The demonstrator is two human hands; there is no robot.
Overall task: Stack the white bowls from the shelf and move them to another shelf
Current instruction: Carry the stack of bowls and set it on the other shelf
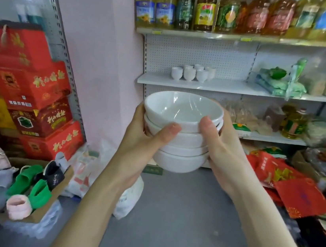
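White pegboard shelving [194, 82] is standing ahead, small white ceramic cups [193, 73] sitting on it. We are holding a nested stack of glossy white ceramic bowls [179, 131] in mid-air before it, left hand [145, 139] and right hand [223, 145] fingers wrapping its sides.

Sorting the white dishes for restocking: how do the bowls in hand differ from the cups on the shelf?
The bowls are wide, nested in one stack and held off any shelf by both hands; the cups are narrow, stand separately and rest on the middle shelf. Both are plain white.
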